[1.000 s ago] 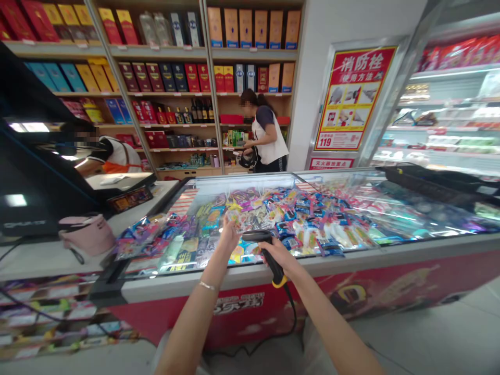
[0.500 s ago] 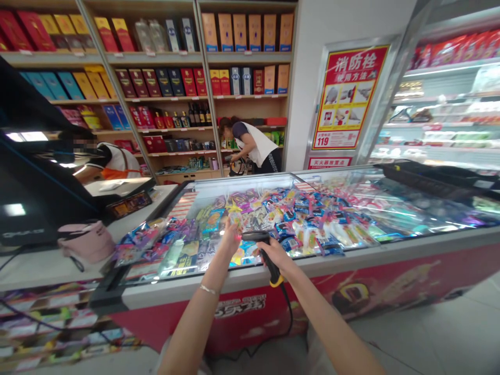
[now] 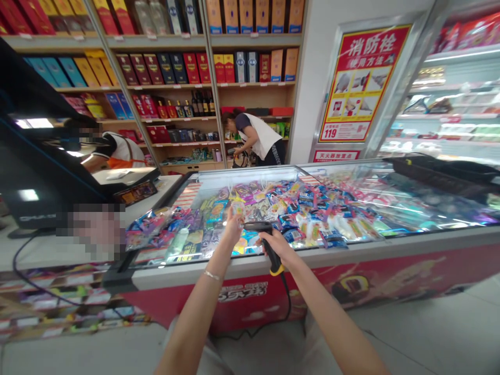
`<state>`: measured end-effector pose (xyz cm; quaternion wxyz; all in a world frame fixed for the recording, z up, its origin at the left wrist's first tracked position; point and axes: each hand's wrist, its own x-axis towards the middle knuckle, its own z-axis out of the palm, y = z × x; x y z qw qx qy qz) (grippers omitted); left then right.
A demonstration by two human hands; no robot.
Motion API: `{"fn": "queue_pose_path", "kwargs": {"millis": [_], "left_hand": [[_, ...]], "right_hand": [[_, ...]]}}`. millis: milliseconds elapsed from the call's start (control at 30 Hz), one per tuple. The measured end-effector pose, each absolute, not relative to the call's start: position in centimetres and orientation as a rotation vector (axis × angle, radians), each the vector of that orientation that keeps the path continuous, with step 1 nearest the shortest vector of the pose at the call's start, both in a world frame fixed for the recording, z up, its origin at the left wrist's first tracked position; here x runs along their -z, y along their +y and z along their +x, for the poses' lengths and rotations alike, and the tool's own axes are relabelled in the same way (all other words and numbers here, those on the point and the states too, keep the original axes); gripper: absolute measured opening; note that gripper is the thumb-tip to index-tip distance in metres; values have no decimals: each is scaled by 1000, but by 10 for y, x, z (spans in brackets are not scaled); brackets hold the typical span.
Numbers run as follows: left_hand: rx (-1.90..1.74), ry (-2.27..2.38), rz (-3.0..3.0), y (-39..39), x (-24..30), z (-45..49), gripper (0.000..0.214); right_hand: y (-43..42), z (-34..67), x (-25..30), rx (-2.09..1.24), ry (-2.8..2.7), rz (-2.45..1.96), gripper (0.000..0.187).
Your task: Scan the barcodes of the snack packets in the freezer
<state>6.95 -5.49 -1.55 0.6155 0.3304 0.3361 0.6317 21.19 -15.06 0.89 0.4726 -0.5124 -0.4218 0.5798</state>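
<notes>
My right hand (image 3: 276, 246) is wrapped round the handle of a black-and-yellow barcode scanner (image 3: 269, 237); its cord hangs down in front of the freezer. The scanner's head points left at my left hand (image 3: 233, 228), close to its fingers. Between the fingers of my left hand is a small packet (image 3: 237, 209), clear with yellow parts; its exact contents are too small to make out. Both hands are above the glass-topped freezer (image 3: 234, 273), where many wrapped ice creams (image 3: 304, 200) lie in blue, purple and yellow wrappers.
To the left stand a counter (image 3: 172, 183) and a dark checkout machine (image 3: 35, 172). Two people, one bending (image 3: 260, 138), are behind the freezer near shelves of boxed bottles (image 3: 167, 67). A black object (image 3: 437, 174) lies on the freezer's right end. A refrigerated display (image 3: 457, 114) stands at right.
The view has tilted down and shifted slightly. A red glow by my left fingers no longer shows. Both hands keep their hold, with the scanner still beside the packet.
</notes>
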Motion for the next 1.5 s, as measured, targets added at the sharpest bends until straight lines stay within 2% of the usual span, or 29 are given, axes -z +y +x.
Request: {"fn": "queue_pose_path", "kwargs": {"millis": [167, 267, 333, 400, 567, 833, 933, 1500], "left_hand": [[-1688, 959, 1236, -71, -5, 8, 69], [-1841, 1433, 1663, -95, -27, -57, 51], [-1814, 1796, 1885, -112, -40, -97, 44], [-1783, 2095, 1919, -125, -46, -131, 46], [-1644, 2462, 1886, -128, -30, -183, 47], [-1032, 2628, 2097, -78, -6, -204, 47], [-926, 2636, 2150, -65, -3, -201, 48], [-1244, 2729, 2083, -54, 17, -212, 48]], "right_hand": [[-151, 184, -20, -1462, -1079, -1116, 11], [-145, 151, -24, -1555, -1081, -1015, 11], [-141, 125, -24, -1642, -1088, -977, 8], [-135, 101, -23, -1713, -1060, -950, 8], [-121, 52, -16, -1923, -971, -890, 13], [-94, -8, -4, -1943, -974, -894, 14], [-85, -19, -1, -1922, -990, -929, 11], [-72, -31, 12, -1913, -1006, -955, 12]]}}
